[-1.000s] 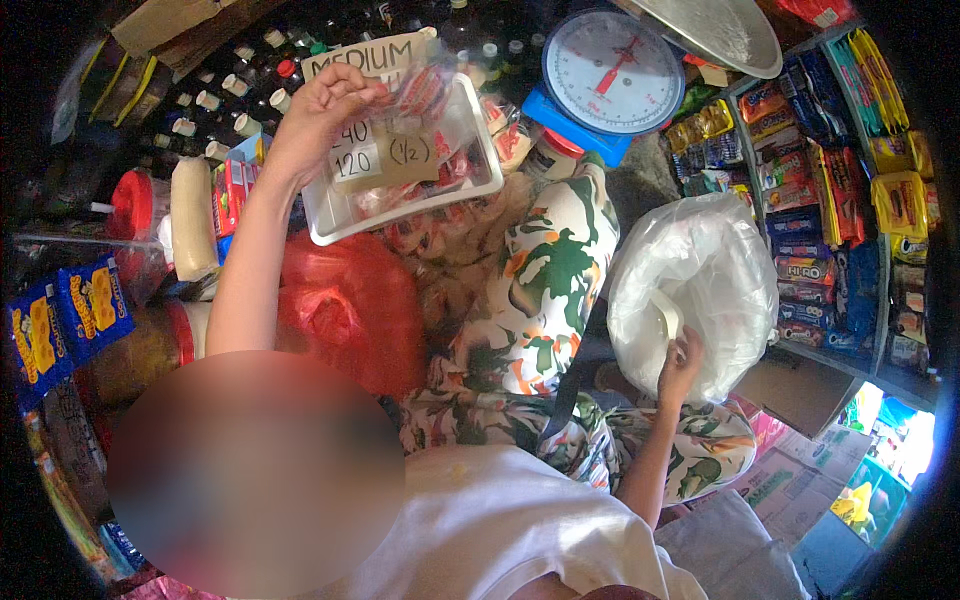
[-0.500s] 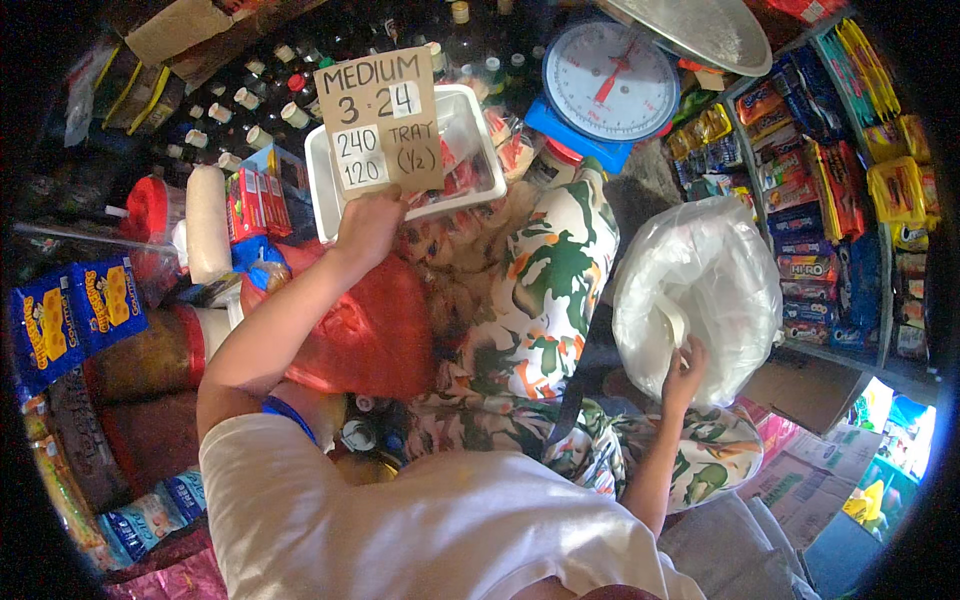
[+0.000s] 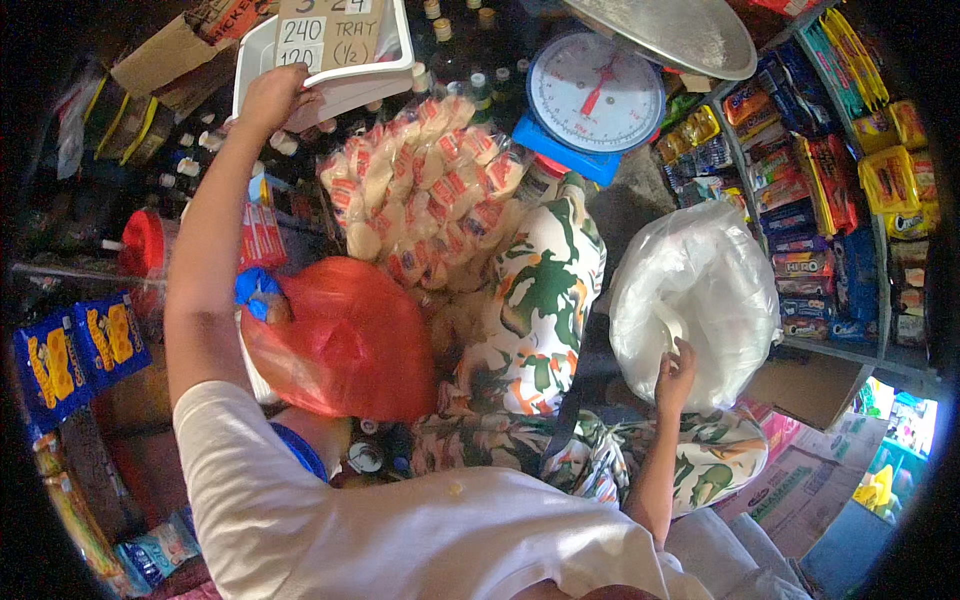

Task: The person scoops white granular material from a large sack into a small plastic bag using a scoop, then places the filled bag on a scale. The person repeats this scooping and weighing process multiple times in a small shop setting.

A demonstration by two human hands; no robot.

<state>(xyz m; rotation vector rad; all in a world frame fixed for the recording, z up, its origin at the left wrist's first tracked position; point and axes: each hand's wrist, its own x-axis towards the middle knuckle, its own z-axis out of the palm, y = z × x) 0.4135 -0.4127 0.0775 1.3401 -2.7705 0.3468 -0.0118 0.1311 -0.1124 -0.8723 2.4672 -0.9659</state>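
Far out at the upper left, my left hand (image 3: 275, 100) is closed on the near edge of a white plastic tray (image 3: 365, 88). A handwritten cardboard sign (image 3: 350, 42) stands at the tray's front, by my fingers. To the right, my right hand (image 3: 676, 375) pinches a pale curved strip (image 3: 672, 325) at the opening of a big translucent white plastic bag (image 3: 740, 270). What the strip belongs to cannot be made out. Below the tray lies a heap of small clear packets (image 3: 420, 185) with red and white labels and pale contents.
A tied red plastic bag (image 3: 350, 340) sits inside my left arm. Beyond my raised knee stands a blue dial scale (image 3: 595, 95) with a metal pan (image 3: 690, 30). Capped bottles (image 3: 445, 55) crowd the back. Snack shelves (image 3: 800, 230) line the right; cardboard (image 3: 800, 490) lies lower right.
My left hand has carried the tray and sign up and to the left, away from my lap, uncovering the packet heap. My right hand has stayed at the white bag.
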